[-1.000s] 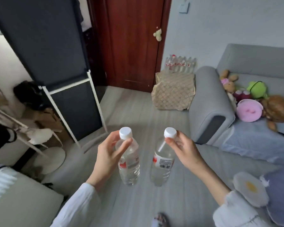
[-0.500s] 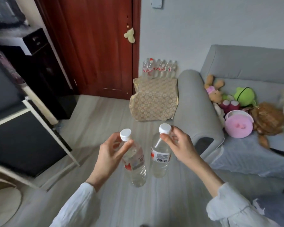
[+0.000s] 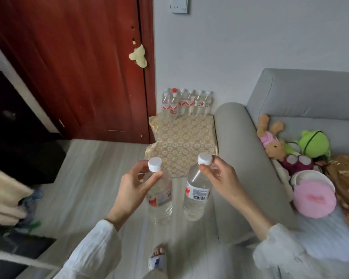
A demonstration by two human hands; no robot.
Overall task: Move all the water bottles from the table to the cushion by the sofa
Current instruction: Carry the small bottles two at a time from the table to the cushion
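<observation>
Carrying: two water bottles are in the air short of the cushion (image 3: 182,143), one in each hand, both hanging upright over the pale floor (image 3: 85,188).
Left hand: the left hand (image 3: 133,188) has thumb and fingers curled round the neck of the left bottle (image 3: 160,198), just under its white cap; the clear body hangs below the palm.
Right hand: the right hand (image 3: 220,178) pinches the right bottle (image 3: 196,195) at the neck below its white cap, fingertips closed on it, barcode label facing the camera.
Cushion: the gold patterned cushion lies on the floor, touching the sofa (image 3: 236,158) arm on one side and close to the red door (image 3: 69,67) on the other; its near edge is just beyond the two held bottles.
Done: a row of bottles (image 3: 186,102) already stands at the far edge of the cushion, against the wall. I count about seven, though they overlap and the exact number is hard to tell.
Left: these two are not yet set down; the near part of the cushion is free for them, by my reading.
Table: not in view, so I cannot tell whether more bottles wait there.
Stage: late in one carry, just before placing, as I judge it.
</observation>
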